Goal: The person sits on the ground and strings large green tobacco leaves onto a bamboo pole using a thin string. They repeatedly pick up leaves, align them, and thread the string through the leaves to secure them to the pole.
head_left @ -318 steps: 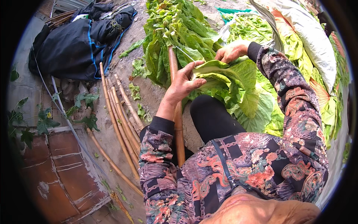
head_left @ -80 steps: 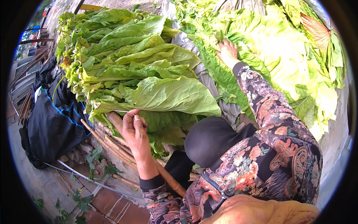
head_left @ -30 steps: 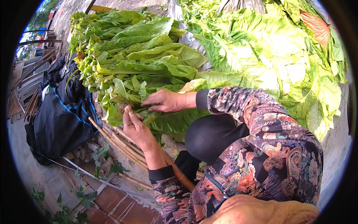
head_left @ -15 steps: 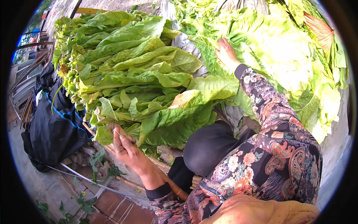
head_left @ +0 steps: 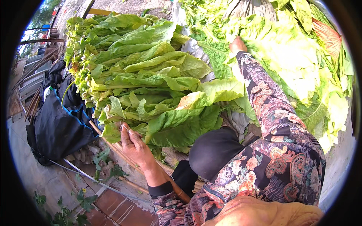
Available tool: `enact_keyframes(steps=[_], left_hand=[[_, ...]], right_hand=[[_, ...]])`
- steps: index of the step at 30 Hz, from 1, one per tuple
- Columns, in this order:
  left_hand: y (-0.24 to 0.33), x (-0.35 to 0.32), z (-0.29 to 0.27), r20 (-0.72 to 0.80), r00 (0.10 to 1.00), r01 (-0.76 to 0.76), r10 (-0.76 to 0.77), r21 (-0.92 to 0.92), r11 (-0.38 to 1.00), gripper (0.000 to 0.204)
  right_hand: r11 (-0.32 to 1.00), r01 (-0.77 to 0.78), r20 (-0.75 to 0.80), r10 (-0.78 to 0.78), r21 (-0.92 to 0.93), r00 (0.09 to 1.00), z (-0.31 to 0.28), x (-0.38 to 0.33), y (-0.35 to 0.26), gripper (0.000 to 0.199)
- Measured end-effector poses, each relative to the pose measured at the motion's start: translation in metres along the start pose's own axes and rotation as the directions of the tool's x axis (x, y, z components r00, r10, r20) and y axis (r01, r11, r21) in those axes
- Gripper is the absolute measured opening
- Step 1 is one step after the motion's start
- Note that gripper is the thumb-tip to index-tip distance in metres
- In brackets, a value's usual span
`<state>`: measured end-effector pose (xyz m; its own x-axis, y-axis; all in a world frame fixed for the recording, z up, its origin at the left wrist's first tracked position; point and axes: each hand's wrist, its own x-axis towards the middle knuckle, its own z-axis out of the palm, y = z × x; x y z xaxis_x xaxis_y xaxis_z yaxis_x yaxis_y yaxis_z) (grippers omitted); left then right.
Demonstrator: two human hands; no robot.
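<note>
My left hand is closed in a pinch at the near left end of a row of large green leaves. A thin whitish string shows at its fingertips, close to the leaf stems. My right arm stretches far forward, and my right hand rests among a wide pile of yellow-green leaves on the right. Its fingers are mostly hidden, so their grip does not show. In the row, the stem ends lie to the left and the broad blades to the right. One near leaf has a brownish patch.
A black cloth bag with blue trim lies left of the row. Bamboo poles run along its near edge. My bent knee in dark trousers is close to the leaves. A reddish fan-shaped thing lies at the far right.
My right hand has moved farther away and slightly right over the leaf pile. My left hand keeps its pinch by the stems. The whole view has shifted a little.
</note>
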<state>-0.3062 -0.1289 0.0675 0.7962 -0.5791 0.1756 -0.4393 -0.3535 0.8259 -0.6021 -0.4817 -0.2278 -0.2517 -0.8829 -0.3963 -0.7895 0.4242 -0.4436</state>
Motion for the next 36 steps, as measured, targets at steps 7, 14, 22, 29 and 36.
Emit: enact_keyframes(steps=[7, 14, 22, 29, 36], left_hand=[[-0.002, 0.002, 0.001, 0.025, 1.000, 0.004, -0.006, 0.066, 0.998, 0.032], [-0.031, 0.012, 0.006, 0.020, 0.996, -0.083, 0.082, 0.059, 0.995, 0.032], [-0.020, 0.029, -0.004, 0.554, 0.828, 0.366, -0.092, -0.408, 0.837, 0.026], [-0.019, 0.012, 0.022, 0.486, 0.821, 0.110, 0.299, -0.649, 0.752, 0.026], [-0.062, 0.000, 0.032, 0.334, 0.888, -0.055, 0.316, -0.606, 0.793, 0.020]], right_hand=[[0.706, 0.666, -0.343, -0.580, 0.239, 0.738, -0.027, -0.056, 0.006, 0.053], [0.417, 0.414, 0.046, -0.747, 0.809, 0.663, -0.152, -0.144, -0.019, 0.055], [0.170, 0.353, 0.101, -0.973, 0.920, 0.205, -0.237, -0.297, -0.132, 0.033], [0.164, 0.502, 0.199, -0.980, 0.849, -0.017, -0.125, -0.365, -0.201, 0.030], [-0.022, 0.797, -0.208, -0.969, 0.604, 0.131, -0.150, -0.385, -0.200, 0.024]])
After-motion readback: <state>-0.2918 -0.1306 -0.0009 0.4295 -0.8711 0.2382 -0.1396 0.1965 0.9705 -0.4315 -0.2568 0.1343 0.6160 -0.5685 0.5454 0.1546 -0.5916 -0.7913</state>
